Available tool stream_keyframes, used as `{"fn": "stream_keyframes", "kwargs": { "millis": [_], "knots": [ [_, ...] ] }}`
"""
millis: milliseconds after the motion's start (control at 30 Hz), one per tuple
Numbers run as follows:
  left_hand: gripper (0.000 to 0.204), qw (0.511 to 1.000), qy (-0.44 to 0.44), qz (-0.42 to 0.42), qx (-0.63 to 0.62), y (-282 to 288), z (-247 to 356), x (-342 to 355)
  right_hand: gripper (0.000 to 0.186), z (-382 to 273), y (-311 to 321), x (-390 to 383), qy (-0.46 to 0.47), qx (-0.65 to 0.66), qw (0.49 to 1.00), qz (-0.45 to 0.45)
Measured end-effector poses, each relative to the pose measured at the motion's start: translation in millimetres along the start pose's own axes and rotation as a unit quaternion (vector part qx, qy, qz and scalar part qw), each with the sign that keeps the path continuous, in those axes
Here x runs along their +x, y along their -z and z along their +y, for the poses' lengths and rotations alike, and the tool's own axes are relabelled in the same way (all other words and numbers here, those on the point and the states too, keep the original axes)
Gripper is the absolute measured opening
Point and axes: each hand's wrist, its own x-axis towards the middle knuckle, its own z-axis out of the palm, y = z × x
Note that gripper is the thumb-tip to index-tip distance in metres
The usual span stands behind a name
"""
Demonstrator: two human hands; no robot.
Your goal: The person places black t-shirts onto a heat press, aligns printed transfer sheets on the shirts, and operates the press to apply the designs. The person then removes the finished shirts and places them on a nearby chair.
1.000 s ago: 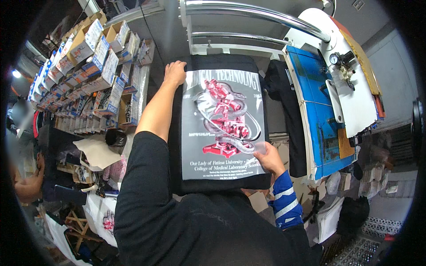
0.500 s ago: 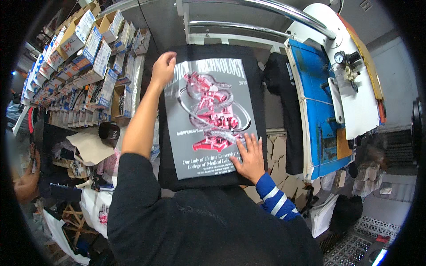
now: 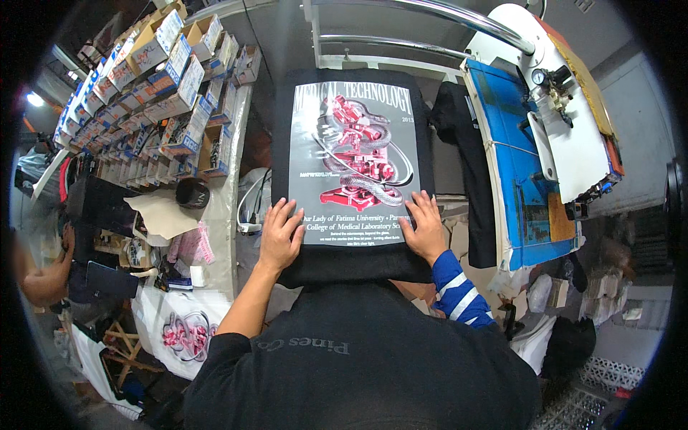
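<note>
A glossy grey printed sheet [image 3: 315, 154], with white lettering and a red machine wrapped in coils, lies on a black garment [image 3: 344, 265] spread flat in front of me. Its long sides run nearly straight up the cloth. At its lower left edge rests my left hand [image 3: 282, 235], fingers spread and flat. My right hand [image 3: 427, 228] lies opposite, fingers extended at the lower right edge, with a blue-and-white striped band on that forearm. Neither hand grips anything. A black sleeve [image 3: 481, 208] of the garment hangs to the right.
To the right stands a press with a blue padded platen [image 3: 519, 172], a pressure gauge [image 3: 539, 77] and a chrome bar [image 3: 466, 16]. Stacked cardboard boxes [image 3: 175, 93] fill the left shelf. A dark cap [image 3: 192, 193] sits below them; another person's arm [image 3: 50, 279] shows far left.
My left hand has come down from the sheet's upper left edge to its lower left. The sheet, tilted before, now lies straighter and higher on the garment. My right hand stays by the lower right.
</note>
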Motion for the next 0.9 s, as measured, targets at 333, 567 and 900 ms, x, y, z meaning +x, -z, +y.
{"fn": "stream_keyframes", "kwargs": {
  "millis": [333, 567, 900],
  "knots": [
    [0.041, 1.000, 0.010, 0.015, 0.011, -7.2, 3.7, -11.1, 0.042, -12.2, 7.4, -10.7, -0.027, -0.034, 0.999, 0.024],
    [0.041, 1.000, 0.000, 0.019, 0.020, -9.8, 2.1, -13.4, 0.044, -7.4, -1.4, -15.4, -0.043, 0.002, 0.998, 0.034],
    [0.040, 0.999, 0.002, 0.034, 0.013, -10.3, 1.6, -13.9, 0.045, -8.0, -1.5, -15.4, -0.041, 0.002, 0.998, 0.044]
  ]
}}
